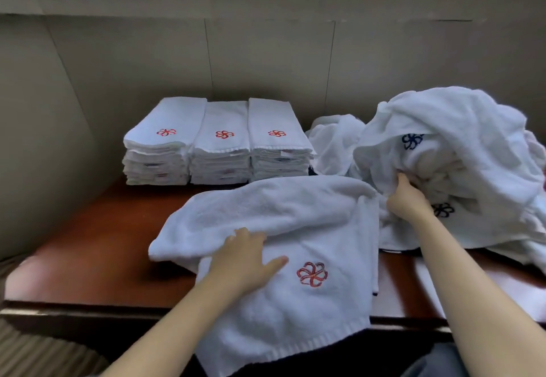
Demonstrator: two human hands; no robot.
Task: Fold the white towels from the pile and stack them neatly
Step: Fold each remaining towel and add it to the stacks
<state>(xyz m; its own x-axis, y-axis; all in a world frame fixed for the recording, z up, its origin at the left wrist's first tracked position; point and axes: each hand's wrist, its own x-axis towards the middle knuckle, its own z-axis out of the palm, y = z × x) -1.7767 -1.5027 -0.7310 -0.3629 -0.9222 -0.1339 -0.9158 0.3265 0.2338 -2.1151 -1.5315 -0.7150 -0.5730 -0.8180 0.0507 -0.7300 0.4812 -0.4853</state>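
While the left hand [246, 254] presses spread fingers on the soft white terry towel with red flower embroidery [283, 246] at lower center, the right hand [406, 196] pinches the floppy unfolded white towel pile [461, 146]; I'd grab corners.

towel [295, 229] – half-spread, front | pile [458, 146] – right | stacks [218, 143] – rear

Three stacks of folded towels [218, 143] sit side by side at the table's [97, 246] back edge, left of centre, against the wall [266, 60]. Unfolded pile [449, 164] at the back right, just beside the rightmost stack. One towel [280, 258] lies spread at front centre, in front of the stacks, near end hanging over the front edge. Left hand [245, 261] rests on that towel, left of its emblem [312, 274]. Right hand [406, 196] is at the pile's front left side, fingers tucked into it
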